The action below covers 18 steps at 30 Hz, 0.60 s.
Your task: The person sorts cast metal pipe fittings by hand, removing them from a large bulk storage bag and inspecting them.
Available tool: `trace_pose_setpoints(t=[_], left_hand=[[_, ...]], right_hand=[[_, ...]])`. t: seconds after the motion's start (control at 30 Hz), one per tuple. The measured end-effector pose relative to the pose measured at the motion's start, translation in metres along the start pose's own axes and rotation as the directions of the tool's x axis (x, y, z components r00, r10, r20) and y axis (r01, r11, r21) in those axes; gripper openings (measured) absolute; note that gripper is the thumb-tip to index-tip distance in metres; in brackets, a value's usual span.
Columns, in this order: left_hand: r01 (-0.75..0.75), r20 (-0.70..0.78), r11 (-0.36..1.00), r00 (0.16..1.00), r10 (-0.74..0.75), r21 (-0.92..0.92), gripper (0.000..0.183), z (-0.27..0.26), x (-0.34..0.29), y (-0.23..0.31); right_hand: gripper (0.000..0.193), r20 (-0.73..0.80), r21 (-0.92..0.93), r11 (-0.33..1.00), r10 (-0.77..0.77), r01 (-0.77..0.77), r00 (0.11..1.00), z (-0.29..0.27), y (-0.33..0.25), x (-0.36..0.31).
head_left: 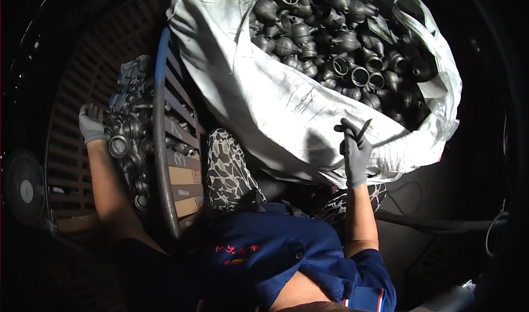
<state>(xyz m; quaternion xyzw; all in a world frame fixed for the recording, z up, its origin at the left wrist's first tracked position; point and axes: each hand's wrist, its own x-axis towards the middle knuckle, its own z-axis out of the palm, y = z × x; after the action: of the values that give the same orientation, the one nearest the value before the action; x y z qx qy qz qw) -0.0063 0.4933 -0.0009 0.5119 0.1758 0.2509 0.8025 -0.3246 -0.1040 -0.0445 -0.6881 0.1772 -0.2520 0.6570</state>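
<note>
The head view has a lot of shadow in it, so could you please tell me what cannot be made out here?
- Right hand: a thin dark tool in the gloved fingers; its kind is too small and dark to tell.
- Left hand: rests on the heap of dark metal parts; grip hidden by them.
- White sack: its depth is hidden under the castings.
- Floor at the rim: lost in darkness.

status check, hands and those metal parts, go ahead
Left hand gloved, resting on grey metal fittings in crate. Right hand gripping thin dark tool over white sack. Nothing blocking.
</note>
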Motion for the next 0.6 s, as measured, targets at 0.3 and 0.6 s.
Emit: trace_pose_setpoints(t=[0.3, 0.6], left_hand=[[-0.505, 0.965, 0.854, 0.26, 0.013, 0.125, 0.03, 0.27, -0.245, -0.036], [-0.977, 0.819, 0.209, -0.08, -0.569, 0.05, 0.043, 0.322, -0.311, -0.183]], right_hand=[[0.043, 0.027, -0.667, 0.675, -0.399, 0.314, 0.916, 0.0, 0.014, 0.065], [0.025, 0.092, -0.62, 0.765, -0.153, 0.177, 0.984, -0.007, 0.009, 0.052]])
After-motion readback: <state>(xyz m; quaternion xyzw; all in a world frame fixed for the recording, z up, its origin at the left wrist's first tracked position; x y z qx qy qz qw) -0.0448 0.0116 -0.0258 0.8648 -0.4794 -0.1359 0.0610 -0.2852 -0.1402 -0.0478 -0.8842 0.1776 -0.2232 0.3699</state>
